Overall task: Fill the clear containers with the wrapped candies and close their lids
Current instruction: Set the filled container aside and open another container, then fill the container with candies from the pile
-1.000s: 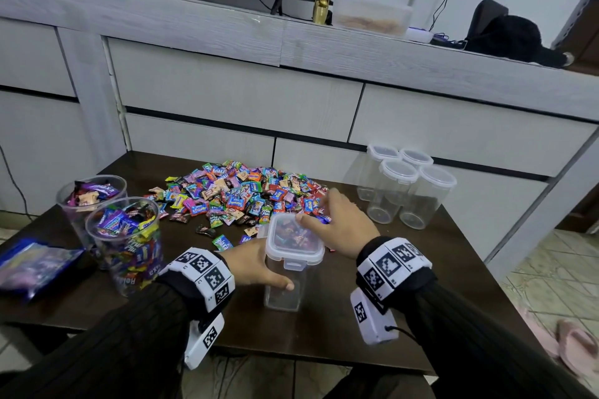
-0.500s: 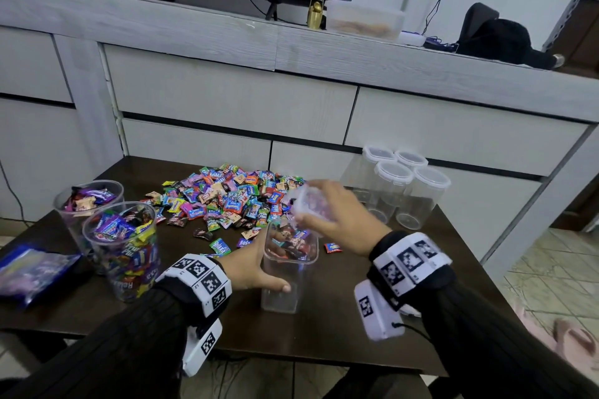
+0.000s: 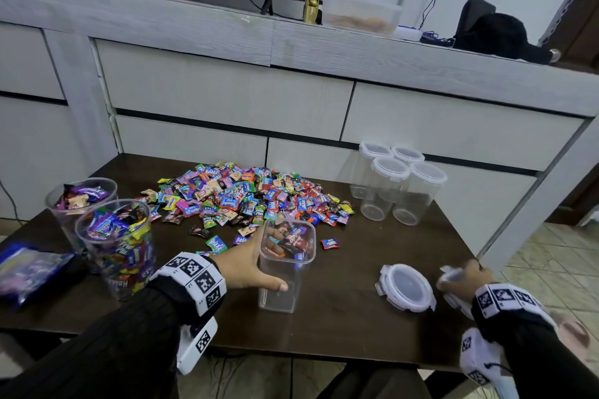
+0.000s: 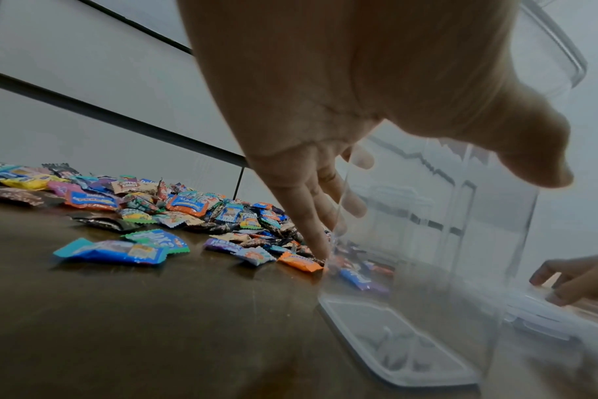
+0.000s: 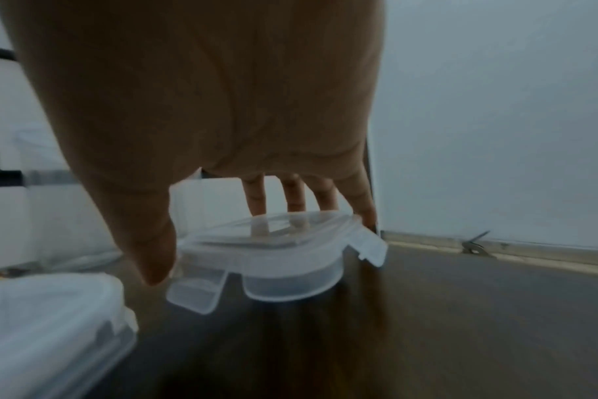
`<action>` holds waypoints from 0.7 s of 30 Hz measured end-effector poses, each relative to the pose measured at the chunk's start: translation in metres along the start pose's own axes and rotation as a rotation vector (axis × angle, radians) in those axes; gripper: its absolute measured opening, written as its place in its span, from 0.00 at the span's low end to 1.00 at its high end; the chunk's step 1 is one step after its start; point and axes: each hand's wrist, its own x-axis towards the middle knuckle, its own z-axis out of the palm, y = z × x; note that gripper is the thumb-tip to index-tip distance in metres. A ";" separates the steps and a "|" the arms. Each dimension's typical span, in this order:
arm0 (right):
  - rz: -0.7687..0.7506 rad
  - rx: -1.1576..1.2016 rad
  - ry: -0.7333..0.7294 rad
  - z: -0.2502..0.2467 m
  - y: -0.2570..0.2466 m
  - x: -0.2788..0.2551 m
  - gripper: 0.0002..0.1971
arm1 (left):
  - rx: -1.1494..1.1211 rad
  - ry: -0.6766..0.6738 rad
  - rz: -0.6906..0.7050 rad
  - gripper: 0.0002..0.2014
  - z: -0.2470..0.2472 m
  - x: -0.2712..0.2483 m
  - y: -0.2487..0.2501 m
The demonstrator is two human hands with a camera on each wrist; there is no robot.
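Observation:
My left hand (image 3: pixel 248 266) grips the side of a clear square container (image 3: pixel 287 272) that stands open near the table's front. In the left wrist view my thumb and fingers (image 4: pixel 311 194) wrap its wall (image 4: pixel 444 243), and its bottom looks bare. At the table's front right corner my right hand (image 3: pixel 466 280) holds a clear lid (image 3: pixel 451 278). The right wrist view shows that hand (image 5: pixel 222 135) pinching the lid (image 5: pixel 274 259) between thumb and fingers, low over the table. The pile of wrapped candies (image 3: pixel 246 197) lies behind the container.
A second lid (image 3: pixel 405 287) lies flat between my hands. Two open round containers full of candies (image 3: pixel 116 243) (image 3: pixel 81 201) stand at the left, beside a blue bag (image 3: pixel 29 272). Several closed containers with nothing in them (image 3: pixel 392 185) stand at the back right. Grey drawers (image 3: pixel 227 97) rise behind the table.
My right hand lifted the lid off the square container and carried it right to the table's front corner. My left hand kept its hold on the container.

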 end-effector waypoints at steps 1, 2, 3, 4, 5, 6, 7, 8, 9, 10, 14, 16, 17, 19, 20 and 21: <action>0.029 0.007 -0.013 0.005 0.004 0.001 0.40 | -0.013 -0.003 0.004 0.43 0.000 -0.001 0.000; 0.047 0.020 -0.016 0.011 0.006 0.001 0.40 | -0.037 -0.008 0.007 0.45 0.001 -0.002 -0.001; 0.060 0.042 -0.005 0.015 0.009 0.002 0.39 | -0.065 -0.018 0.011 0.49 0.002 -0.004 -0.001; 0.068 0.061 0.011 0.020 0.012 0.003 0.38 | -0.090 -0.032 0.016 0.52 0.003 -0.005 -0.001; 0.069 0.081 0.023 0.023 0.013 0.003 0.37 | -0.118 -0.033 0.024 0.54 0.003 -0.006 -0.002; 0.060 0.094 0.019 0.025 0.014 0.003 0.36 | -0.161 -0.008 0.039 0.54 0.001 -0.008 -0.002; 0.056 0.106 0.001 0.026 0.013 0.002 0.37 | -0.225 0.043 0.053 0.53 -0.001 -0.010 -0.001; 0.056 0.114 -0.010 0.025 0.011 0.001 0.38 | -0.288 0.116 0.061 0.52 -0.004 -0.012 -0.002; 0.053 0.124 0.007 0.022 0.009 0.000 0.39 | -0.300 0.204 0.058 0.51 -0.008 -0.014 -0.003; 0.031 0.130 0.047 0.019 0.006 0.001 0.39 | -0.245 0.302 0.042 0.48 -0.014 -0.015 -0.005; -0.242 0.038 0.135 0.006 -0.028 -0.001 0.41 | 0.255 0.628 -0.232 0.33 -0.035 -0.008 -0.027; -0.429 0.013 0.135 0.011 -0.057 -0.006 0.44 | 0.458 0.574 -0.451 0.37 -0.039 0.000 -0.035; -0.518 -0.007 0.113 0.017 -0.073 -0.011 0.46 | 0.515 0.525 -0.559 0.41 -0.038 0.005 -0.038; -0.643 -0.056 0.026 0.037 -0.106 -0.022 0.52 | 0.565 0.468 -0.716 0.47 -0.036 0.014 -0.043; -0.672 -0.075 -0.027 0.049 -0.120 -0.027 0.55 | 0.580 0.456 -0.761 0.48 -0.033 0.018 -0.047; -0.688 -0.093 -0.074 0.060 -0.134 -0.030 0.57 | 0.597 0.441 -0.797 0.49 -0.031 0.022 -0.050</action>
